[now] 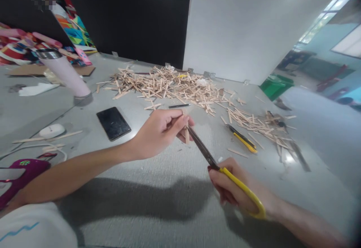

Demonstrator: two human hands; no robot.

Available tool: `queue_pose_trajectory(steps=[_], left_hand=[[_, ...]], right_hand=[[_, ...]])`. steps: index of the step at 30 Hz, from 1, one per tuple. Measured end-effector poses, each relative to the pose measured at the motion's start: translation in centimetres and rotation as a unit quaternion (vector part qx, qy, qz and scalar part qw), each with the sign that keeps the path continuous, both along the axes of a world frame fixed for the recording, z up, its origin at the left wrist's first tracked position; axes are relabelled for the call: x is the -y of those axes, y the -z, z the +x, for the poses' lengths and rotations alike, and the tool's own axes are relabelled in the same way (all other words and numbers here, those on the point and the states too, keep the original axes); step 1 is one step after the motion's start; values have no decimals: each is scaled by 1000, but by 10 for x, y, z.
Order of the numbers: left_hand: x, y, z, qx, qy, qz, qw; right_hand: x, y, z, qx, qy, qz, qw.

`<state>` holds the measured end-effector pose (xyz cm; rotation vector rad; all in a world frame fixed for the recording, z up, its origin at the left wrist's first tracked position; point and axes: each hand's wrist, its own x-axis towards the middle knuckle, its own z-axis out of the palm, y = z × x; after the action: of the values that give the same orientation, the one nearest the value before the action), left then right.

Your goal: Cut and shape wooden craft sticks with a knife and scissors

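Between the fingertips of my left hand (160,133) is a short, flat wooden stick (187,136), pointing down toward me. My right hand (234,186) grips a pair of scissors (204,151) by its yellow handle. The dark blades reach up to the left and meet the stick by my left fingertips; whether they touch it or close around it I cannot tell. Beyond both hands lies a wide heap of wooden sticks (160,84). A yellow and black utility knife (243,139) rests on the table to the right.
A black phone (113,123), a white mouse (52,131) and a pale pink tumbler (66,73) stand or lie on the left. A dark pen (179,106) lies before the heap. Black (135,14) and white panels (231,26) rise behind. More sticks (254,122) spread right.
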<state>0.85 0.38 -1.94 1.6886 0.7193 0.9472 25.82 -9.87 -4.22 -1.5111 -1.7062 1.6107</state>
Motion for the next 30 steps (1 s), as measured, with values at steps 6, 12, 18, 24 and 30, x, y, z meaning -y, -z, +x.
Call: queue_pose_trajectory(steps=[6,12,18,24,30], left_hand=[[-2,0,0,-30,5,24,999],[1,3,1,-45,-14,44,998],[1,4,1,-57,-10,64,996],[-1,4,-1,-58,3,66,996],[-6,2,-6,-99,9,125,987]], right_hand=[[1,7,4,6,25,-41,999],[4,14,1,-13,32,-41,999],[5,14,-1,20,36,-43,998],[5,8,-2,21,23,-19,999],[5,-3,-1,14,14,-22,1000]])
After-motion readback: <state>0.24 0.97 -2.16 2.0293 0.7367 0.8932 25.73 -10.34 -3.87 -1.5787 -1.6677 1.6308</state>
